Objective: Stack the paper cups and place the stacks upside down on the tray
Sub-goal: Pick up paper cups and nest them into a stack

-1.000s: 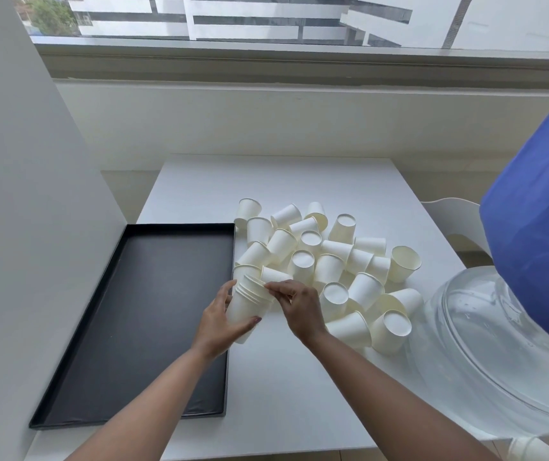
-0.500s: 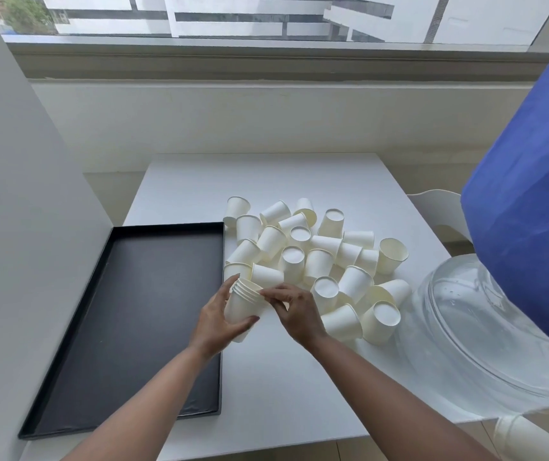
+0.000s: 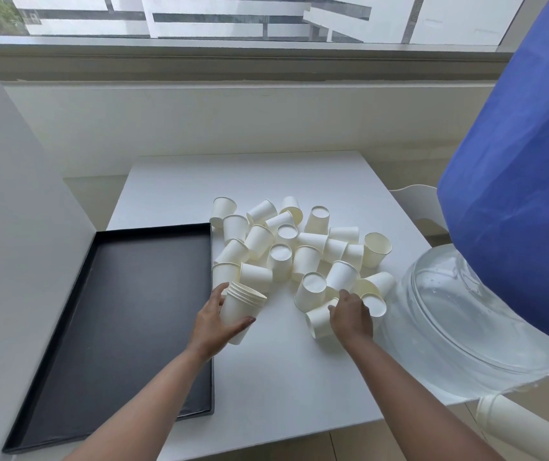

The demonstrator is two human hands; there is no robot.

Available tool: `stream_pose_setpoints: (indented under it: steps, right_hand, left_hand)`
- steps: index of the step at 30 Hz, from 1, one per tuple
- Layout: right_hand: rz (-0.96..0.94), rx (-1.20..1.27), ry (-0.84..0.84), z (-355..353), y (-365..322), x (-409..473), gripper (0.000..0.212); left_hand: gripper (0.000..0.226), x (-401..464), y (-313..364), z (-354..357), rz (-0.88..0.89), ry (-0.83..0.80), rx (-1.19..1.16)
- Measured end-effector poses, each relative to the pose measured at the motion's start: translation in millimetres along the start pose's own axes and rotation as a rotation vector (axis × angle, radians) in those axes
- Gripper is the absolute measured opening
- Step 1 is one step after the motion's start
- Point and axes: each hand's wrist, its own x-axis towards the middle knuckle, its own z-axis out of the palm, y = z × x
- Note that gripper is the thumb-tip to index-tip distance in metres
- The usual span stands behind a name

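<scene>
White paper makes up nearly everything between the hands: a short nested stack of white paper cups sits tilted in the left hand, rims up and leaning away from the person, fingers wrapped around its side and thumb across the front. Just left of that hand lies the flat black rectangular tray, its bed bare, its right edge running under the wrist. The right hand is curled down over a single white paper cup lying on its side, fingers closed around it at the near edge of the loose heap of white paper cups. That heap spreads beyond both hands on the white square table. To the right of the right hand rests a clear domed plastic cover beneath blue fabric.
</scene>
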Motion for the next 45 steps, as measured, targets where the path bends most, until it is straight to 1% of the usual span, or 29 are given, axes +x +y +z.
stream_pose_setpoints:
  steps: [4,7,10,12,18,26,29,35,38,40,45]
  right_hand:
    - [0.066,0.077,-0.031,6.2,-2.5,-5.3,0.03]
    - [0.11,0.184,-0.039,5.2,-6.5,-8.4,0.033]
    - [0.156,0.319,-0.075,-1.0,-11.9,-7.5,0.024]
    - [0.134,0.381,-0.071,-7.0,-17.4,-6.4,0.02]
    - [0.051,0.564,0.059,-26.5,-44.6,-3.0,0.017]
    - [-0.112,0.77,0.157,-24.0,-67.9,-9.4,0.018]
    - [-0.226,0.775,0.164,-21.3,-72.8,-14.1,0.015]
    - [-0.454,0.657,0.078,-11.0,-74.4,-20.4,0.014]
    - [-0.52,0.607,0.074,-5.6,-72.8,-23.0,0.016]
    - [-0.556,0.608,0.036,-3.1,-72.1,-25.7,0.016]
    - [-0.593,0.624,0.006,0.5,-68.9,-25.4,0.017]
  left_hand:
    - [0.084,-0.1,0.8,2.1,-0.011,-0.027,0.01]
    - [0.082,-0.5,1.0,1.4,-0.012,-0.039,0.029]
    - [0.08,-1.3,1.0,0.4,-0.013,-0.043,0.05]
    - [0.079,-2.4,1.0,-0.4,-0.011,-0.043,0.067]
    - [0.08,-4.7,-0.2,-0.8,-0.026,-0.052,0.081]
    - [0.083,-4.7,5.1,-0.5,-0.03,-0.072,0.099]
    - [0.085,-5.4,6.0,0.3,-0.029,-0.082,0.086]
    - [0.084,-5.2,10.9,2.7,-0.002,-0.073,0.056]
    - [0.083,-4.1,13.1,4.0,0.012,-0.066,0.052]
    - [0.082,-4.1,14.5,4.9,0.031,-0.055,0.041]
    - [0.087,-3.5,16.1,4.4,0.066,-0.059,0.057]
